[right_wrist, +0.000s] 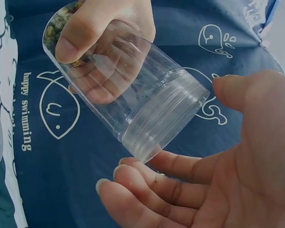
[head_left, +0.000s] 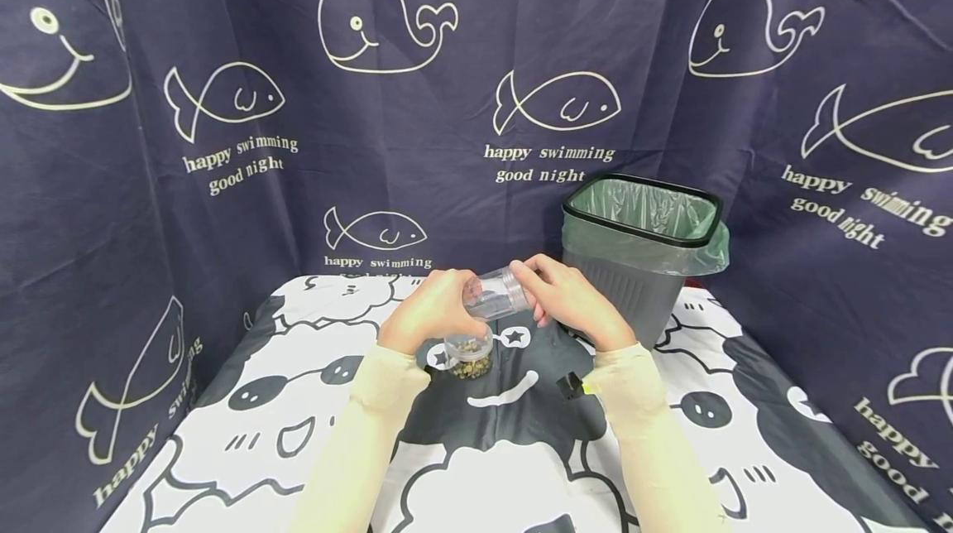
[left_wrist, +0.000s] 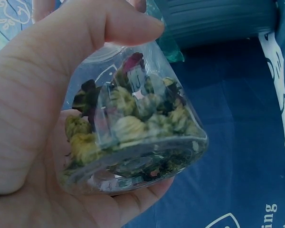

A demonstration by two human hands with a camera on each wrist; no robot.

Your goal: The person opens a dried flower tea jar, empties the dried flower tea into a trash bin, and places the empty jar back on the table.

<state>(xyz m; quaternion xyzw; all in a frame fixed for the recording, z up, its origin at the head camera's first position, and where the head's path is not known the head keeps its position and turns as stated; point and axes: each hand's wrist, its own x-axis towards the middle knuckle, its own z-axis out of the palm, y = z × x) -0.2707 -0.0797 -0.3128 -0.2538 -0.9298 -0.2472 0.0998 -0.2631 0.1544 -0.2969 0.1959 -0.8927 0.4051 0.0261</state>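
Observation:
My left hand (head_left: 434,309) grips a clear jar (head_left: 493,295) round its body. The jar lies tilted in the air, its lid end toward the right. Dried yellowish flower buds (left_wrist: 133,118) and a few dark red petals are gathered at its bottom end. At the other end is a ridged clear lid (right_wrist: 166,116), with my right hand (head_left: 569,301) at it. The thumb tip meets one edge of the lid and the fingers reach round the opposite edge. Below the left hand, a second clear jar (head_left: 469,357) with dried yellow-brown buds stands on the cloth.
A dark bin (head_left: 633,289) with a green liner stands at the back right, close behind the right hand. The table has a black and white cartoon cloth (head_left: 298,434). Navy curtains (head_left: 417,144) with whale and fish prints hang around it.

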